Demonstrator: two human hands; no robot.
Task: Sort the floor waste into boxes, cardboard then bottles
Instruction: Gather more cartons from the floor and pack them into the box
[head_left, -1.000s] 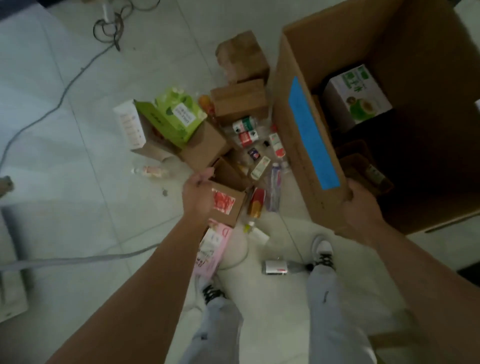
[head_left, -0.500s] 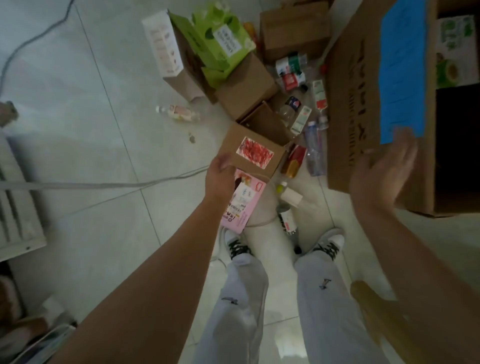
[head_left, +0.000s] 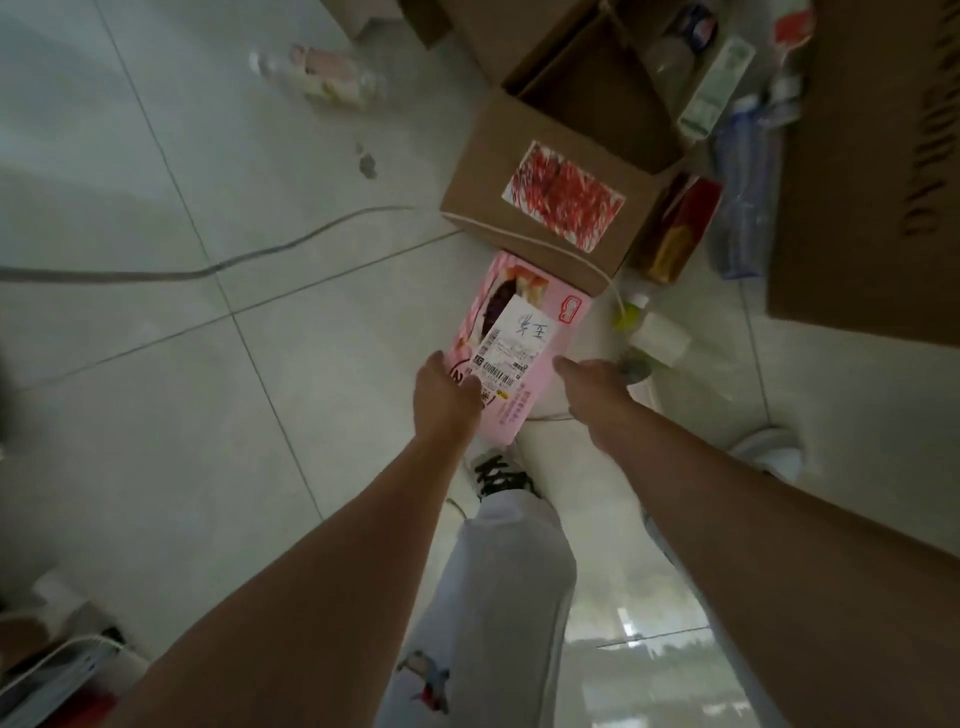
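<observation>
The left hand (head_left: 447, 400) covered the near corner of the pink carton (head_left: 563, 332), its fingers hidden under the edge. Whether the right hand (head_left: 597, 389) touched the carton could not be told. The print on the white label (head_left: 519, 338) was too small to read. The large cardboard box (head_left: 872, 208) ran off the top and right edges, and the bottles (head_left: 743, 182) beside it smeared together. The lone bottle (head_left: 324, 78) on the floor (head_left: 156, 364) was blurred too.

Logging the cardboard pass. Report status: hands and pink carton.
Left hand grips pink carton at near end. Right hand open at its right edge. Small bottle lies close beside right hand.
</observation>
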